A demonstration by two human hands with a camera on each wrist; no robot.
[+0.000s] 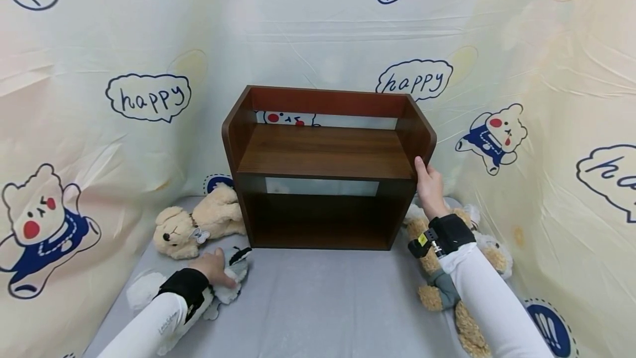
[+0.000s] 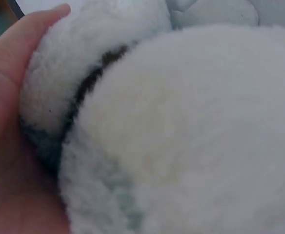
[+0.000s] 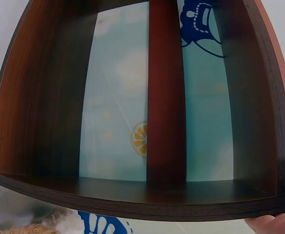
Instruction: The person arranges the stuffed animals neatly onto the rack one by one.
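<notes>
- gripping the brown shelf (image 1: 325, 153) with my right hand (image 1: 431, 189): my thumb lies along the front edge of its right side panel, about halfway up, and a fingertip shows past the edge in the right wrist view.
- so the shelf lies to the left of that grip, its two tiers facing me, its base at the far part of the grey surface (image 1: 318, 303).
- my left hand (image 1: 213, 268) is curled over a grey-and-white plush toy (image 2: 196, 126), thumb toward the shelf, most of the other fingers hidden.
- close up in the left wrist view, the white fur fills the space beside my palm and a digit runs along the toy's outer side; how hard i squeeze, i cannot tell.
- the toy's grey head sticks out to the right of my grip, near the shelf's lower left corner, and white fur spreads on both sides of my wrist.
- just beyond that hand a tan plush dog (image 1: 213, 222) lies on its side, its rear end against or behind the shelf's left panel; i cannot tell which.
- under my right forearm, tan plush toys (image 1: 431, 297) lie heaped, partly covered by my sleeve.
- behind it all hangs a pale printed cloth (image 1: 308, 26).
</notes>
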